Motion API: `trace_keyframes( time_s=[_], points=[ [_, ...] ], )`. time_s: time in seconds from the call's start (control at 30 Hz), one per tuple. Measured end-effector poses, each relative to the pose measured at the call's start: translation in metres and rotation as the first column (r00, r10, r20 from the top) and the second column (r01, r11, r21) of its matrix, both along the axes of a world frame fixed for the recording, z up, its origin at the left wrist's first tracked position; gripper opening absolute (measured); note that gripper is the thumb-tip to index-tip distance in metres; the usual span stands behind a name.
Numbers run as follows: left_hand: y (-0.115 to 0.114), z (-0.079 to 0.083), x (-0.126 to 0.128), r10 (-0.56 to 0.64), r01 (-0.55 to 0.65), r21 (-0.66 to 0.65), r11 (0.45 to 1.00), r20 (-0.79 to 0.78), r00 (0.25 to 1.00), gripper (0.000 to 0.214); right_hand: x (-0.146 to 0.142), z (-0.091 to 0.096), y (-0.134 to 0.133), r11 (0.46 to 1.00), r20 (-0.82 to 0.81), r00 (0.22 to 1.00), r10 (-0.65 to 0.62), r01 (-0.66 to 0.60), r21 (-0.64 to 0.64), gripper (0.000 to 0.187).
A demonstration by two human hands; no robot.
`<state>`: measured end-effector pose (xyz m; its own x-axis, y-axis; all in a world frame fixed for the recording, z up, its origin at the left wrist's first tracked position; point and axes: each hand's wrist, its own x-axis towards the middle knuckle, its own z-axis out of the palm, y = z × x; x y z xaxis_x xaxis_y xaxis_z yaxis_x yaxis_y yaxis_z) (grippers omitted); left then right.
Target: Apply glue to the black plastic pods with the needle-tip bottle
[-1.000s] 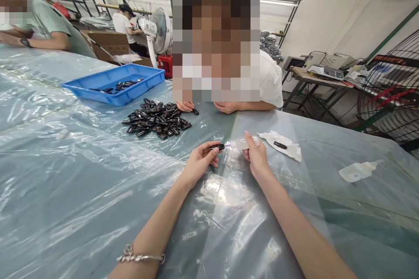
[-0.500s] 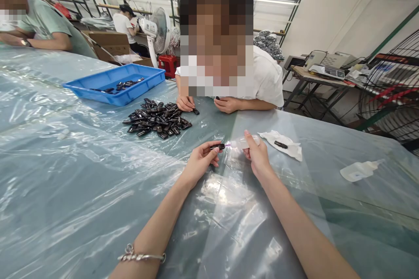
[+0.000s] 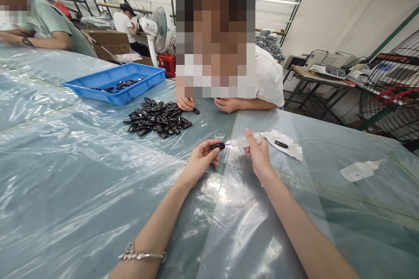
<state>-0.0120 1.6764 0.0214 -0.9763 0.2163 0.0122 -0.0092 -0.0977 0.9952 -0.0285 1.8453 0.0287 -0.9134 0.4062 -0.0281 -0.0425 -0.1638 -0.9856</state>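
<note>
Between the fingertips of my left hand [image 3: 203,156] is a small glossy black plastic piece [image 3: 217,145], held level above the table. My right hand [image 3: 257,150] is closed round a translucent squeeze bottle [image 3: 242,141] lying sideways in its grip. The bottle's thin purple tip points left and reaches the near end of the black piece; whether it touches or goes inside is too small to tell. Right of my right hand, a white tissue [image 3: 293,151] lies with one dark piece [image 3: 281,144] on it.
A heap of black pieces [image 3: 157,117] lies left of my hands, before a blue tray [image 3: 144,86] holding several more. A co-worker [image 3: 266,74] leans in opposite, hands on the table. A second squeeze bottle [image 3: 358,171] lies at right. Plastic sheeting [image 3: 81,192] covers the table.
Hardly anything differs. My right hand and the squeeze bottle have shifted very slightly, with the purple tip still at the black piece. My left hand keeps its place.
</note>
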Motion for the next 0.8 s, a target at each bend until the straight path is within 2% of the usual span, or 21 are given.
trace_keyframes(
  time_s=[0.37,0.47,0.63,0.8],
  points=[
    [-0.0012,-0.0007,-0.0003,0.009,-0.009,-0.04,0.999,0.001,1.0,0.022,0.0003,-0.0071,0.0002,1.0,0.016,1.0,0.01,-0.01,-0.006,0.037],
    [0.0,-0.0004,-0.0002,0.027,-0.027,-0.014,1.0,0.016,0.999,0.021,0.0009,-0.0071,-0.0001,1.0,0.019,1.0,0.008,-0.008,-0.01,0.037],
    [0.0027,-0.0016,-0.0018,0.051,-0.056,0.056,0.997,0.089,0.995,0.037,0.0008,-0.0076,-0.0013,1.0,0.026,1.0,0.014,-0.014,-0.012,0.036],
    [0.0039,-0.0033,-0.004,0.102,-0.119,0.122,0.985,0.133,0.986,0.037,0.0005,-0.0072,-0.002,1.0,0.038,0.999,0.009,-0.009,-0.007,0.034]
  ],
)
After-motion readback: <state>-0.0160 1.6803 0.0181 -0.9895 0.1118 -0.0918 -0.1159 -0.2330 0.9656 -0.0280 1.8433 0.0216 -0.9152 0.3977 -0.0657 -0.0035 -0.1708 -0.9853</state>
